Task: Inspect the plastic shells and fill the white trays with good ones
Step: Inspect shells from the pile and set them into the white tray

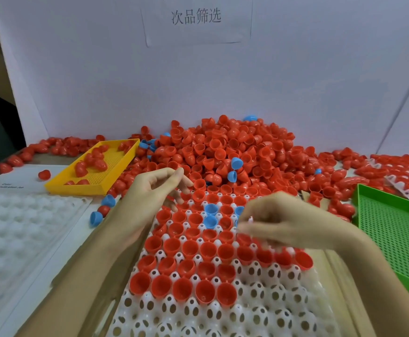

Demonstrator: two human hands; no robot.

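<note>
From the head view, a white tray [223, 310] with rows of pierced cups is seen in the middle of the table [40, 271], and it serves as the landmark here. Its far rows are filled with red shells [189, 249] set open side up, with a few blue shells [210, 215] among them near the far end; the near rows are bare.

The left hand [154, 190] is held over the tray's far left corner. Its fingers [174, 173] are loosely curled and slightly apart, and nothing is seen gripped in them. The right hand [279, 220] is held over the tray's right side, above the filled rows. Its fingers [252, 229] are drawn together near a small pale bit, but the blur hides whether anything is pinched, so that cannot be told.

Beyond the tray, a big heap of shells [235, 147] is piled against a white wall [296, 81], on which a paper sign [196, 18] is fixed. To the far left of the tray a yellow basket [123, 164] holding a few red shells is seen, and to the tray's right a green basket [393, 229]. Left of the tray a second white tray [21, 229] lies. Far right of the tray, another filled tray [408, 176] is partly seen.
</note>
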